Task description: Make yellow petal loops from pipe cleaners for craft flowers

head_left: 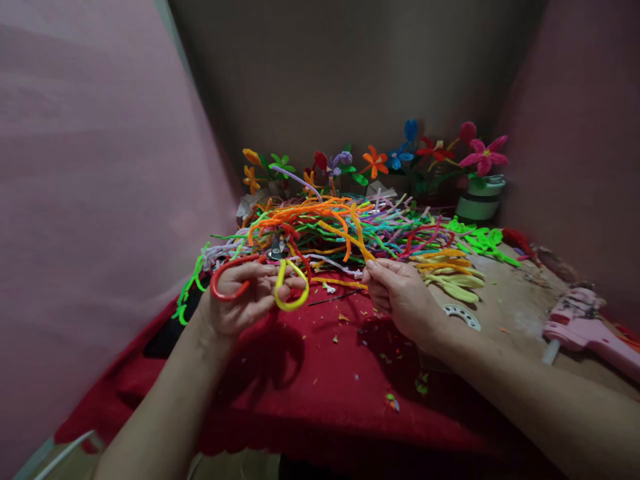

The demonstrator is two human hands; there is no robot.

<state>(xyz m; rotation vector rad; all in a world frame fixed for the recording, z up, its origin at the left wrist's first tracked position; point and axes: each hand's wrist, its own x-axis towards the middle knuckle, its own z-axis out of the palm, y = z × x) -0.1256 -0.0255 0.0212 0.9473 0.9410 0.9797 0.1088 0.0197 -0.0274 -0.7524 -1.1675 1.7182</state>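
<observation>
My left hand (243, 297) is partly curled, palm up, with its fingers through and around the looped handles of a cutting tool (291, 305). One handle is red, the other yellow, and its metal pivot shows above them; the tips are hidden among the stems. Opposite it, my right hand (393, 290) pinches an orange fuzzy stem (360, 241) between thumb and fingers, with the upper ends spread apart. Behind both hands lies a large pile of multicoloured fuzzy stems (380, 227).
Fuzzy flowers (375, 161) stand along the back, near a pale green container (481, 200). A pink glue gun (580, 328) lies at right, and a white perforated disc (463, 316) beside my right forearm. Scraps dot the red cloth (320, 380).
</observation>
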